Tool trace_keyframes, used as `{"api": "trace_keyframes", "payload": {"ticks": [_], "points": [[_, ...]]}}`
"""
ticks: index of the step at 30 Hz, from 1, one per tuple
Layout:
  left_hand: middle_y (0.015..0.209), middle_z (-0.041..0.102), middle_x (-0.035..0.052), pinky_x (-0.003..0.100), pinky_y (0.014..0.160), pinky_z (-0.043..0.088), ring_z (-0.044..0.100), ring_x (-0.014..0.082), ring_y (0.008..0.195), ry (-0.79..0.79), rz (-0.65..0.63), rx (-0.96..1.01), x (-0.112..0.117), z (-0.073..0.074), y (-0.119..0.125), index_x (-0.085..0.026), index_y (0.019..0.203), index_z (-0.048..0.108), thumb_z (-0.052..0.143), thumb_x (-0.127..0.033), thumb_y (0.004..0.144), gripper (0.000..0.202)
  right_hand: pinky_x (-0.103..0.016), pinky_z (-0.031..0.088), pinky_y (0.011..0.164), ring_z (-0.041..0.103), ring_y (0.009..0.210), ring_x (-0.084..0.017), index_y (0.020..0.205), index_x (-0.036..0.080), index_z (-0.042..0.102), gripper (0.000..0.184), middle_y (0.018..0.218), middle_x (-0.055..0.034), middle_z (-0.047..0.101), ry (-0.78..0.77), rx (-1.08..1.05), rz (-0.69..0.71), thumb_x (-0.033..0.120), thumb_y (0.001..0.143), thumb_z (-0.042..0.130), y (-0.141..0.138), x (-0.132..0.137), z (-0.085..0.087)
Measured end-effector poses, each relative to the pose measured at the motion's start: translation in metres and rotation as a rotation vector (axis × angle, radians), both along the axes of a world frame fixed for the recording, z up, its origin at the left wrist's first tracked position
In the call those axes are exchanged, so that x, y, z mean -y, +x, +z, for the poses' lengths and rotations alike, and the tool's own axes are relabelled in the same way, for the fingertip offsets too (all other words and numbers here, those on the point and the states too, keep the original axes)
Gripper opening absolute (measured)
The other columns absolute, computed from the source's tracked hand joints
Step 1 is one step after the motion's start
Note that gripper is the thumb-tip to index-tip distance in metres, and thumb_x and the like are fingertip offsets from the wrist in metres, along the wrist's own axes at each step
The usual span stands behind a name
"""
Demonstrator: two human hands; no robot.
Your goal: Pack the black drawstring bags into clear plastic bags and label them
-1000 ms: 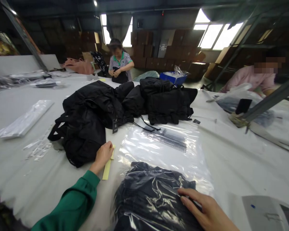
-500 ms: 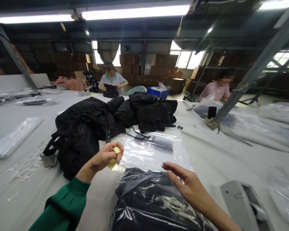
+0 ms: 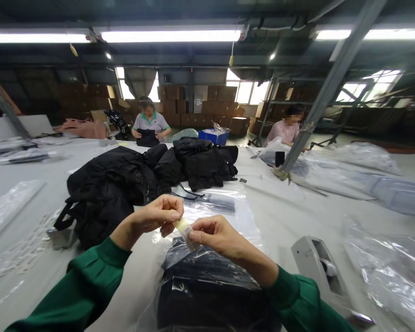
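Yellow strip [image 3: 181,224]: left hand [image 3: 155,215] pinches it, right hand [image 3: 219,234] its label [image 3: 186,233], both nearly closed, above the wrapped bundle [image 3: 212,302]. The print [image 3: 188,231] (perhaps a barcode) is too small to read.

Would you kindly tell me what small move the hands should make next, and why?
Perhaps gently ease the whitish printed piece away from the yellow strip: the left hand pinches the strip and the right hand grips the printed piece, with both hands close together, so a light pull apart seems the likeliest useful move.
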State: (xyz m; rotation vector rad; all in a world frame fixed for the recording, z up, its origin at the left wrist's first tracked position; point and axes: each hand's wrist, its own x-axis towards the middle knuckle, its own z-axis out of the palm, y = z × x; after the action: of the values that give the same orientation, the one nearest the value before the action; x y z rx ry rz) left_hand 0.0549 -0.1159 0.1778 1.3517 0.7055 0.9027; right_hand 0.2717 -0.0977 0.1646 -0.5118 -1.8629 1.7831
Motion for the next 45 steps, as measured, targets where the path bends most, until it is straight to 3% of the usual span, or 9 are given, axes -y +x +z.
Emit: {"api": "trace_keyframes", "payload": {"ticks": [3, 5, 7, 12, 21, 29, 34, 39, 45], "points": [[0.080, 0.069, 0.0056, 0.024, 0.062, 0.049, 0.064, 0.0168, 0.073, 0.278, 0.302, -0.233, -0.003, -0.006, 0.003, -0.016, 0.081, 0.068, 0.073, -0.036, 0.075, 0.022, -0.025, 0.040, 0.060, 0.051, 0.062, -0.012, 0.080, 0.012, 0.076, 0.037, 0.067, 0.0001, 0.062, -0.029, -0.004, -0.128, 0.048, 0.073, 0.079, 0.003, 0.001, -0.004], [0.111, 0.068, 0.0099, 0.026, 0.077, 0.048, 0.060, 0.0212, 0.098, 0.486, 0.512, -0.371, 0.000, -0.010, 0.006, -0.017, 0.092, 0.073, 0.069, -0.036, 0.081, 0.022, -0.024, 0.037, 0.059, 0.047, 0.060, -0.010, 0.081, 0.012, 0.076, 0.035, 0.065, 0.0011, 0.061, -0.056, -0.007, -0.184, 0.046, 0.072, 0.080, 0.004, 0.001, -0.005], [0.127, 0.061, 0.0102, 0.026, 0.073, 0.047, 0.060, 0.0183, 0.091, 0.531, 0.544, -0.355, 0.008, -0.017, 0.011, -0.020, 0.109, 0.070, 0.068, -0.037, 0.083, 0.031, -0.023, 0.035, 0.056, 0.044, 0.058, -0.009, 0.081, 0.012, 0.076, 0.034, 0.064, 0.0013, 0.060, -0.060, -0.006, -0.200, 0.045, 0.074, 0.079, 0.004, 0.001, -0.007], [0.105, 0.069, 0.0078, 0.027, 0.068, 0.051, 0.066, 0.0173, 0.077, 0.204, 0.249, -0.013, 0.026, -0.037, 0.031, -0.022, 0.129, 0.053, 0.079, -0.032, 0.075, 0.061, -0.024, 0.036, 0.056, 0.046, 0.058, -0.009, 0.082, 0.013, 0.076, 0.032, 0.067, -0.0002, 0.063, -0.015, -0.024, -0.214, 0.045, 0.079, 0.074, -0.001, 0.003, -0.011], [0.081, 0.067, 0.0024, 0.022, 0.063, 0.050, 0.064, 0.0129, 0.069, 0.114, 0.529, 0.123, 0.032, -0.056, 0.055, -0.015, 0.097, 0.061, 0.069, -0.037, 0.085, 0.027, -0.025, 0.046, 0.055, 0.058, 0.058, -0.013, 0.081, 0.014, 0.075, 0.027, 0.063, -0.0012, 0.067, -0.118, -0.105, -0.452, 0.038, 0.071, 0.081, -0.010, 0.006, -0.021], [0.075, 0.061, 0.0000, 0.024, 0.063, 0.048, 0.058, 0.0126, 0.065, 0.250, 0.635, -0.033, 0.032, -0.055, 0.055, -0.016, 0.090, 0.062, 0.059, -0.041, 0.091, 0.025, -0.026, 0.049, 0.058, 0.061, 0.060, -0.014, 0.078, 0.015, 0.069, 0.023, 0.064, -0.0004, 0.066, -0.011, -0.126, -0.430, 0.034, 0.074, 0.080, -0.011, 0.007, -0.027], [0.072, 0.055, -0.0015, 0.023, 0.058, 0.037, 0.049, 0.0108, 0.063, 0.440, 0.667, -0.295, 0.033, -0.053, 0.049, -0.017, 0.085, 0.063, 0.055, -0.037, 0.093, 0.023, -0.025, 0.047, 0.062, 0.059, 0.066, -0.013, 0.106, 0.019, 0.066, 0.034, 0.073, 0.0022, 0.064, 0.113, -0.076, -0.426, 0.031, 0.076, 0.076, 0.000, 0.007, -0.018], [0.073, 0.060, 0.0010, 0.024, 0.067, 0.039, 0.054, 0.0130, 0.071, 0.586, 0.647, -0.431, 0.034, -0.051, 0.050, -0.016, 0.078, 0.063, 0.050, -0.036, 0.096, 0.030, -0.026, 0.043, 0.061, 0.057, 0.067, -0.015, 0.077, 0.016, 0.072, 0.017, 0.072, -0.0020, 0.064, 0.407, 0.126, -0.436, 0.031, 0.082, 0.068, 0.008, 0.010, -0.004], [0.067, 0.054, -0.0026, 0.022, 0.055, 0.032, 0.042, 0.0099, 0.058, 0.396, 0.539, -0.355, 0.038, -0.049, 0.051, -0.015, 0.090, 0.067, 0.062, -0.041, 0.088, 0.027, -0.027, 0.045, 0.062, 0.057, 0.066, -0.015, 0.074, 0.016, 0.068, 0.017, 0.069, -0.0011, 0.064, 0.385, 0.151, -0.501, 0.032, 0.082, 0.067, 0.009, 0.014, -0.008]]}}
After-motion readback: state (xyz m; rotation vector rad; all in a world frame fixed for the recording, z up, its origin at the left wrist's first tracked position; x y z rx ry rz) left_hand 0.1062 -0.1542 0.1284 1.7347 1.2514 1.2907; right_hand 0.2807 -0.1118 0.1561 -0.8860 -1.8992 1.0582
